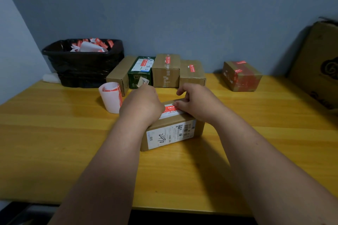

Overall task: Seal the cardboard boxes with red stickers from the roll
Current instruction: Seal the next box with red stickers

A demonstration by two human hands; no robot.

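Box [172, 129] centre on table [54, 133]; sticker roll [111, 97] left; box row [164, 71] behind (bin [82, 64] far-left)
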